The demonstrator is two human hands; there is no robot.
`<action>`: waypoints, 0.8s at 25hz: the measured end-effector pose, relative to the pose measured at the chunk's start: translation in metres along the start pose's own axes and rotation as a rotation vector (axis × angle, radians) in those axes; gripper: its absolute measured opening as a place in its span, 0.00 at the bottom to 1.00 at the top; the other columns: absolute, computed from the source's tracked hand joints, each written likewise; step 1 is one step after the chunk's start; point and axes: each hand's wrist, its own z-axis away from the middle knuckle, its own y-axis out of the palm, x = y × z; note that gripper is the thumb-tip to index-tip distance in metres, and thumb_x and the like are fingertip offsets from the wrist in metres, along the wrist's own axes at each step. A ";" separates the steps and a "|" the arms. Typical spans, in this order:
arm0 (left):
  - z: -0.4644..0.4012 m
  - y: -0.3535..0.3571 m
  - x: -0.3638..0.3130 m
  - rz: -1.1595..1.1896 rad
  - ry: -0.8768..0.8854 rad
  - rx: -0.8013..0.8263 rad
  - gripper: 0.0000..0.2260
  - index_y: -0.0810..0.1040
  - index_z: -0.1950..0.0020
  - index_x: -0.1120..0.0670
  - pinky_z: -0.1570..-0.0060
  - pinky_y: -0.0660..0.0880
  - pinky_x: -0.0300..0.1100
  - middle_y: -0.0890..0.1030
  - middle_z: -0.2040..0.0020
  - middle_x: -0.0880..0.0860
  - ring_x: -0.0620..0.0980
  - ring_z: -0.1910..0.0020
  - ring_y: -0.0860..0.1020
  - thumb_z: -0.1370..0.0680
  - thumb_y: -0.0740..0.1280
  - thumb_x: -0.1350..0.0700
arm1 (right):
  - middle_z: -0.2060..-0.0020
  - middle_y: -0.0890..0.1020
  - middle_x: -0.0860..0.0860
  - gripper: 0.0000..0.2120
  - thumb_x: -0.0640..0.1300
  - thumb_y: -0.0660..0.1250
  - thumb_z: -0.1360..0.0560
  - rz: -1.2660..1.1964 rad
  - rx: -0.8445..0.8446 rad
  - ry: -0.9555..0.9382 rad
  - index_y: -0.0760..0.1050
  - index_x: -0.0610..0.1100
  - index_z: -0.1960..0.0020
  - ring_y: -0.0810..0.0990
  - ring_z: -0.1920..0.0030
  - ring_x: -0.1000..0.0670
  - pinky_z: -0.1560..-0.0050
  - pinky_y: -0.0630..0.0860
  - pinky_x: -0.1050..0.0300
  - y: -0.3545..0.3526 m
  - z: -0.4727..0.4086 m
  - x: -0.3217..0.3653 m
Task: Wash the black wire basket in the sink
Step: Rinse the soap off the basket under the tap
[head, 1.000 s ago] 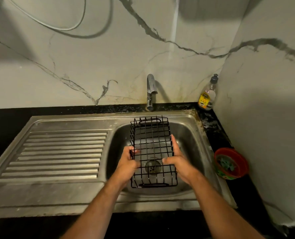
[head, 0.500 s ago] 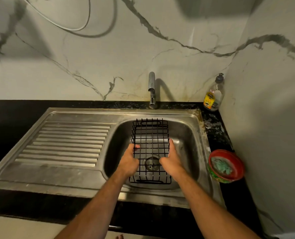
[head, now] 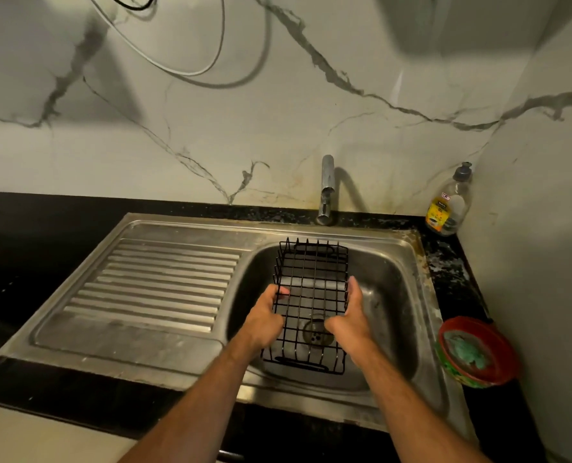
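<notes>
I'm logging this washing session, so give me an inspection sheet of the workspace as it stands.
Surface: steel sink with ribbed drainboard, set in a black counter.
Job's things: black wire basket held over the basin; tap shows no water.
Clutter: soap bottle in the corner; red tub with a green scrubber.
Hands: left hand and right hand grip the basket's sides.
Cables: white cable looping on the wall.
Surroundings: veined marble wall.

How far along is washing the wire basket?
Done: the black wire basket is over the sink bowl. In hand: left hand and right hand grip its sides. Left: no water shows at the tap; soap bottle untouched.
</notes>
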 end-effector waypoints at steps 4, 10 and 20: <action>-0.011 -0.022 -0.002 0.072 0.048 0.035 0.30 0.74 0.42 0.37 0.66 0.71 0.51 0.80 0.44 0.61 0.54 0.62 0.74 0.32 0.57 0.68 | 0.20 0.57 0.49 0.54 0.25 0.65 0.31 -0.006 -0.046 -0.027 0.45 0.63 0.20 0.76 0.67 0.53 0.69 0.74 0.57 0.017 -0.004 0.009; -0.030 -0.092 0.016 0.134 0.088 0.040 0.26 0.77 0.42 0.41 0.56 0.83 0.52 0.83 0.47 0.55 0.55 0.54 0.81 0.25 0.59 0.71 | 0.23 0.64 0.52 0.53 0.24 0.63 0.33 -0.080 -0.088 -0.074 0.49 0.63 0.21 0.79 0.60 0.49 0.63 0.77 0.50 0.087 -0.017 0.037; -0.043 -0.319 0.098 0.052 0.063 0.063 0.24 0.77 0.45 0.38 0.52 0.77 0.50 0.83 0.49 0.51 0.52 0.50 0.79 0.23 0.61 0.69 | 0.31 0.75 0.47 0.51 0.24 0.65 0.34 -0.139 -0.002 -0.095 0.51 0.58 0.20 0.83 0.54 0.53 0.55 0.81 0.53 0.317 -0.019 0.085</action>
